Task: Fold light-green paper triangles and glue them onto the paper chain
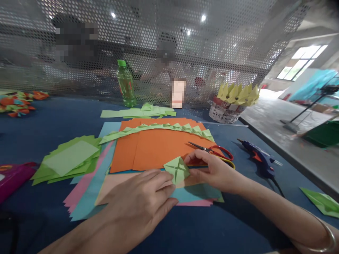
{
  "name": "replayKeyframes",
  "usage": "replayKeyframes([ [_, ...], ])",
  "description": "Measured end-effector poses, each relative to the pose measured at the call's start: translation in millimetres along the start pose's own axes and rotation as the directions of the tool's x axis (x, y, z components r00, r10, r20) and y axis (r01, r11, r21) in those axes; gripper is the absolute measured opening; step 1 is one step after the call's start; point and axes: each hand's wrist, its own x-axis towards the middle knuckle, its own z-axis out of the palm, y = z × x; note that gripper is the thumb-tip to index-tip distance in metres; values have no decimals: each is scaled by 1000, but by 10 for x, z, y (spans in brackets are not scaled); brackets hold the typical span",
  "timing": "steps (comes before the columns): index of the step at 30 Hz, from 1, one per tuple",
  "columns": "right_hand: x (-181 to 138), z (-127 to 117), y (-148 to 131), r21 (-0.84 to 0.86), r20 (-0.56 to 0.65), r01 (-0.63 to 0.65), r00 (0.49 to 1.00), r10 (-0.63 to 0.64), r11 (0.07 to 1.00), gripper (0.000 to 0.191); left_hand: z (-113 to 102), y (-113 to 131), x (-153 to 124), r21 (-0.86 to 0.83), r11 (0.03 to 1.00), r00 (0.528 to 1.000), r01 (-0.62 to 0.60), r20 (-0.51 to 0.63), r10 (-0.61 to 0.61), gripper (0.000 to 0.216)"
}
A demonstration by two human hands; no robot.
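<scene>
A small folded square of light green paper (177,169) lies between my two hands, with crossing creases on its face. My right hand (212,171) pinches its right corner between thumb and fingers. At its lower left edge, the fingers of my left hand (150,194) are curled and touch the paper; how firmly they hold it is hidden. Beneath are stacked sheets of orange paper (159,148), with pink and blue sheets under them. A curved green paper strip with folded points (159,127) rests across the orange sheets. Scissors with red handles (219,151) lie just beyond my right hand.
Green paper sheets (69,158) are piled at left, near a magenta object (16,178). A glue gun (258,157) lies at right. Behind stand a green bottle (125,84) and a basket with yellow paper points (227,111), before a perforated metal screen (148,31).
</scene>
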Motion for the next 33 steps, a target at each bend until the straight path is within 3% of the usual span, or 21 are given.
replayKeyframes([
  [2,-10,25,22,24,-38,-1,999,2,1000,21,13,-11,4,-29,1000,1000,9,-6,-9,28],
  [6,-26,109,34,-145,-143,92,983,-113,985,23,10,-35,32,-51,999,996,16,-85,-21,22],
  [10,-48,172,-3,-223,-149,168,968,-204,960,23,-6,-73,52,-37,996,986,84,-142,-89,21],
  [13,-60,190,-24,-258,-97,194,969,-226,946,29,1,-89,53,-43,992,988,116,-96,-119,22],
  [17,-58,199,-21,-302,-38,194,976,-215,934,44,7,-83,54,-51,996,998,70,-1,-70,25],
  [21,-43,203,-12,-271,-39,197,976,-215,942,35,-19,-75,51,-44,998,997,49,57,-46,28],
  [25,-12,205,-2,-239,-53,235,966,-255,942,32,-47,-48,39,-17,1000,999,24,33,-23,31],
  [33,100,168,71,-284,19,489,863,-505,825,24,-69,11,35,-3,1000,999,-5,42,5,32],
])
